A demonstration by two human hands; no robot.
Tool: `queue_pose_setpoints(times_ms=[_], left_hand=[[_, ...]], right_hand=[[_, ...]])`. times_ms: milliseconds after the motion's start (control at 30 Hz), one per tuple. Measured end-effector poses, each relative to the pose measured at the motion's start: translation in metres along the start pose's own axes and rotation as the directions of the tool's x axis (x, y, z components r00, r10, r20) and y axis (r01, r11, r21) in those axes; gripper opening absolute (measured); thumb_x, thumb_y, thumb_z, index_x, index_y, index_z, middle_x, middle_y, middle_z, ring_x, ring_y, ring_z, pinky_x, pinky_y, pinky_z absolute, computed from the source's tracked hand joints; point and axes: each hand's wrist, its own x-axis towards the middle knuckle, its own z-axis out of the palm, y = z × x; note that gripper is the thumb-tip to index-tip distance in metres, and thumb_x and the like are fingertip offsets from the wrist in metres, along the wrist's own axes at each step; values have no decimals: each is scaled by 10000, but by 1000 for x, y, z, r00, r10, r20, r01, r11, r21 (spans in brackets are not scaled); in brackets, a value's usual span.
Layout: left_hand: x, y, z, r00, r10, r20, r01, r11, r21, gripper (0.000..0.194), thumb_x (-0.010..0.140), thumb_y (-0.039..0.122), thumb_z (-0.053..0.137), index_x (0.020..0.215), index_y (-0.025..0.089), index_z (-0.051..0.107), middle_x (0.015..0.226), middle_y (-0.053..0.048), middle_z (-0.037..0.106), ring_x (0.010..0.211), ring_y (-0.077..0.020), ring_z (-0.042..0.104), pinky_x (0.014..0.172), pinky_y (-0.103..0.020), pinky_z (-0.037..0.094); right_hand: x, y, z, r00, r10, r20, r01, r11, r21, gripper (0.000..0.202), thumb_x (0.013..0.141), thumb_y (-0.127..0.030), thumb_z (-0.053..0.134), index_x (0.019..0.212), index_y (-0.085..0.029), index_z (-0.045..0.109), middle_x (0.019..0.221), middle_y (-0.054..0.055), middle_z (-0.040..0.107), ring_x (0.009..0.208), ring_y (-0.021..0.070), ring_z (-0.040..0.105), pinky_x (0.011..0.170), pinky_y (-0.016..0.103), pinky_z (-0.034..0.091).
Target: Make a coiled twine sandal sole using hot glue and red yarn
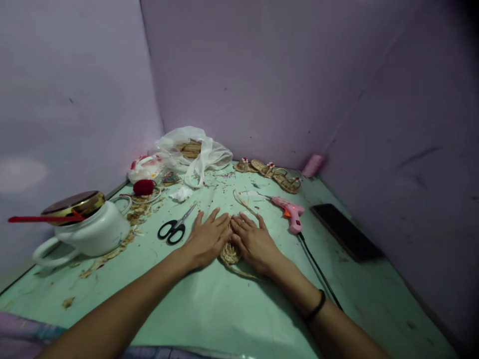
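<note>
A coiled, braided straw piece (230, 253) lies flat on the green tabletop, one loose braid end trailing to the right under my forearm. My left hand (209, 237) rests on its left side, palm down with fingers stretched out. On its right side lies my right hand (255, 238), also flat, its fingers extended. Both hands cover most of the piece, and their fingertips nearly meet over it. Beyond the right fingers a thin straw strand (243, 202) curves up. Black-handled scissors (175, 228) lie left of my left hand. A pink glue gun (290, 212) rests to the right.
At left stand a white mug (95, 234) and a gold-rimmed lid with a red stick. Behind are red yarn (144, 187) and a white plastic bag (213, 152) holding straw. Small woven slippers (286, 180) line the back. A phone (346, 232) lies right, beyond the glue gun's black cord (318, 267).
</note>
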Motion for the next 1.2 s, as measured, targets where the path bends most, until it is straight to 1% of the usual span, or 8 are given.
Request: queue_pose_setpoints(times_ms=[100, 333, 467, 633, 800, 900, 1067, 1200], left_hand=[[-1, 6, 4, 1000, 19, -2, -19, 1000, 18, 474, 910, 402, 288, 1315, 186, 406, 1396, -75, 404, 1352, -235, 191, 1078, -560, 31], [-12, 6, -19, 980, -49, -195, 53, 998, 15, 442, 929, 325, 229, 1258, 168, 479, 1418, -93, 366, 1338, -245, 222, 1048, -522, 209], [-27, 15, -26, 988, 147, 38, -147, 989, 13, 317, 889, 255, 368, 1058, 296, 633, 1238, -1, 578, 1287, -258, 329, 1034, -548, 186], [-33, 30, -20, 973, 189, 132, -205, 972, 117, 347, 878, 234, 365, 1146, 205, 583, 1281, -82, 538, 1289, -276, 323, 1041, -555, 134], [-36, 22, -15, 985, 156, -73, -151, 986, 66, 327, 895, 255, 350, 1053, 208, 632, 1190, -75, 604, 1184, -243, 442, 1016, -493, 242], [-33, 15, -14, 970, 143, -197, -138, 990, 42, 324, 895, 253, 349, 1062, 212, 623, 1208, -62, 591, 1142, -236, 457, 976, -459, 308], [-31, 26, -12, 984, 176, 24, -178, 976, 129, 351, 904, 286, 337, 1164, 216, 562, 1302, -44, 521, 1205, -285, 392, 1000, -540, 231], [-32, 32, -12, 983, 172, 62, -180, 974, 140, 335, 895, 281, 356, 1125, 205, 589, 1304, -59, 518, 1219, -297, 386, 1014, -562, 189]], right_hand=[[0, -1, 2, 999, 13, 35, -14, 1000, 13, 451, 926, -299, 283, 1317, -122, 422, 1376, 115, 438, 1325, 265, 275, 1062, 549, 75], [-12, 4, -21, 992, -15, -122, 24, 997, 76, 359, 879, -194, 382, 1195, -197, 553, 1294, 84, 540, 1282, 239, 353, 1048, 537, 141], [-22, 0, -29, 979, -203, -3, 201, 967, 158, 262, 798, -155, 496, 968, -255, 668, 1046, 11, 699, 1219, 236, 435, 1055, 527, 98], [-20, -12, -25, 967, -230, 107, 220, 970, 99, 228, 685, -113, 554, 816, -236, 694, 974, 25, 718, 1147, 267, 503, 1042, 543, 85], [-20, -13, -16, 993, -117, -22, 119, 984, 129, 206, 756, -123, 523, 825, -228, 686, 916, 32, 723, 903, 191, 630, 1026, 450, 211], [-19, -6, -12, 981, -73, -179, 102, 982, 158, 247, 792, -129, 495, 938, -230, 667, 1002, 37, 706, 951, 193, 605, 1018, 434, 230], [-16, -4, -9, 991, -48, -128, 67, 987, 144, 240, 748, -109, 512, 866, -219, 690, 963, 39, 712, 961, 220, 583, 1004, 445, 234], [-14, -6, -5, 990, -16, -139, 38, 986, 162, 193, 719, -110, 550, 789, -212, 697, 925, 42, 714, 918, 213, 597, 989, 419, 263]])
